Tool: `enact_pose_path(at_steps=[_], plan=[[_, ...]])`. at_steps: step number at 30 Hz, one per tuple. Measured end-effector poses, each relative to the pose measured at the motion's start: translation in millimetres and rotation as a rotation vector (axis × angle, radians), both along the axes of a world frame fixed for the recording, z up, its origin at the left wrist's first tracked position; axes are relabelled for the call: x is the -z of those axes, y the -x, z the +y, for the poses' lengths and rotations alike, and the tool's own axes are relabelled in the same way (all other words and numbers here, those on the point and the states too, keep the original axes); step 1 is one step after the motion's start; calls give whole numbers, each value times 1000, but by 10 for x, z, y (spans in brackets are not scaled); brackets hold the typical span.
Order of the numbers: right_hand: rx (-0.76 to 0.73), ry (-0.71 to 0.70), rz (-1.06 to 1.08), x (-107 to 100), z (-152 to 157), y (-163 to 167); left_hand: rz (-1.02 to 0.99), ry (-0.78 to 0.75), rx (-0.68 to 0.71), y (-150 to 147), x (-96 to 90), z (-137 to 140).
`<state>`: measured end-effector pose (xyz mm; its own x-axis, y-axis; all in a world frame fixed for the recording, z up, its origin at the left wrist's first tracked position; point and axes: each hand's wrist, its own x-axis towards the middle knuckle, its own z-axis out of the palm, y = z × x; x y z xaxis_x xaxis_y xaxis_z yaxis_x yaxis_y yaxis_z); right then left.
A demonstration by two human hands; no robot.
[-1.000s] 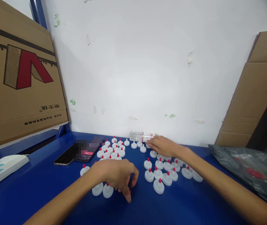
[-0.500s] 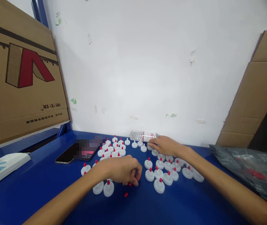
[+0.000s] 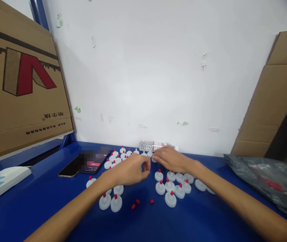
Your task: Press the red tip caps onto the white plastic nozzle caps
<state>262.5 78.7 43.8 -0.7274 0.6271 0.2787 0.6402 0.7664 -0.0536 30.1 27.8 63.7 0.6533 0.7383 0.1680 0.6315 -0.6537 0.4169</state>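
Note:
My left hand point(image 3: 134, 168) hovers above the middle of the blue table, thumb and forefinger pinched together. Whatever sits between its fingertips is hidden. Below it lie three loose small red tips, among them one red tip point(image 3: 152, 201) on the right. My right hand point(image 3: 170, 158) reaches to the back row, its fingers closed over a white nozzle cap point(image 3: 154, 160) that they partly cover. Bare white nozzle caps, such as one white cap point(image 3: 144, 154), stand just left of those fingers. Several red-tipped white caps point(image 3: 170, 199) stand in groups on both sides.
A clear plastic bottle point(image 3: 146, 146) lies against the wall. Two phones point(image 3: 69, 167) rest at the left, near a white power strip point(image 3: 4, 179). A printed carton point(image 3: 30, 101) stands left; a grey plastic bag point(image 3: 256, 178) with red pieces lies right.
My left hand has risen away from the red tips, uncovering them on the table. My right hand has shifted left along the back row of white caps.

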Motion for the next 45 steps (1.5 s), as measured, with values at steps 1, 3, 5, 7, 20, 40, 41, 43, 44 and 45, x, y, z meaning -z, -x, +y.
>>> enact_pose_path(at_steps=[1,3,5,7,20,40,41,43,44,45], plan=[[8,-5,24,-18,-11,-1,-33,-25,-21,0,6,16],[28,-18,78,-64,-34,-5,-92,-73,-63,4,26,58],[37,-29,128,-110,-65,1,-140,-110,-95,10,46,103],[24,-30,165,-140,-103,26,-185,-127,-120,16,55,141],[-76,-22,374,-111,-225,209,-567,-11,-252,10,-2,161],[-131,-196,359,-164,-257,210,-450,8,-244,6,-117,90],[-147,-217,353,-165,-253,213,-415,-14,-210,15,-127,85],[-185,-260,339,-176,-252,220,-392,-46,-155,33,-143,78],[-203,-280,332,-187,-256,223,-398,-45,-135,41,-149,78],[-219,-298,325,-202,-265,227,-411,-29,-119,50,-154,79]])
